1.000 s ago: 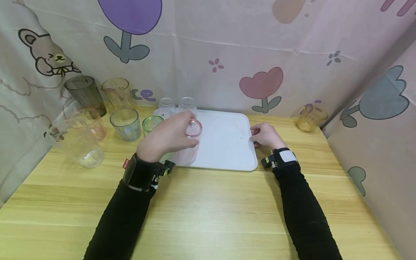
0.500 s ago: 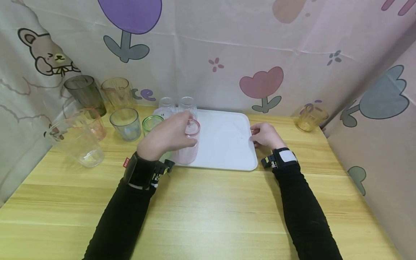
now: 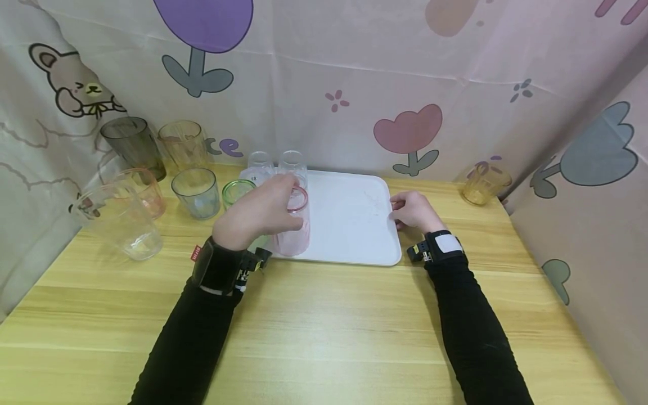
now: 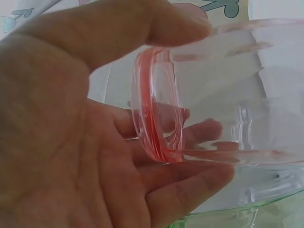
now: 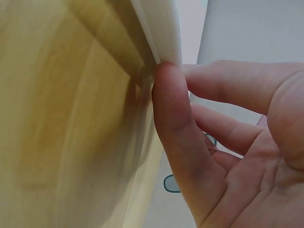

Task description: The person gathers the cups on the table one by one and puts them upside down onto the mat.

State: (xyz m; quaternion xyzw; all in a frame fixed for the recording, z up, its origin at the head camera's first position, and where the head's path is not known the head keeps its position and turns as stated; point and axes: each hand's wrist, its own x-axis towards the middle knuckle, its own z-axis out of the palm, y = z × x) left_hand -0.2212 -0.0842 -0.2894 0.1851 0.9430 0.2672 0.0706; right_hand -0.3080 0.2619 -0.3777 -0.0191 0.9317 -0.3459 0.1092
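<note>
My left hand [image 3: 260, 211] holds a pink-tinted glass [image 3: 293, 239] over the left part of a white tray [image 3: 349, 219]. In the left wrist view the thumb lies along one side of the pink glass [image 4: 159, 104] and the fingers along the other, near its thick pink ring. A green-rimmed glass [image 3: 237, 191] stands beside it, partly hidden by that hand. Two clear glasses [image 3: 260, 161] [image 3: 292, 161] stand behind. My right hand [image 3: 415, 212] pinches the tray's right edge; in the right wrist view its fingertips meet at the tray rim [image 5: 164, 33].
At the left of the wooden table [image 3: 324, 332] stand a dark grey glass [image 3: 134, 149], an amber glass [image 3: 181, 146], a bluish glass [image 3: 197, 197], a pinkish glass [image 3: 147, 194] and a large clear glass [image 3: 121, 225]. A small amber glass [image 3: 483, 185] sits at the back right, by the curtain.
The pink glass has shifted slightly left, toward the green-rimmed glass, with my left hand moving a little along with it. My right hand and the tray stay in place.
</note>
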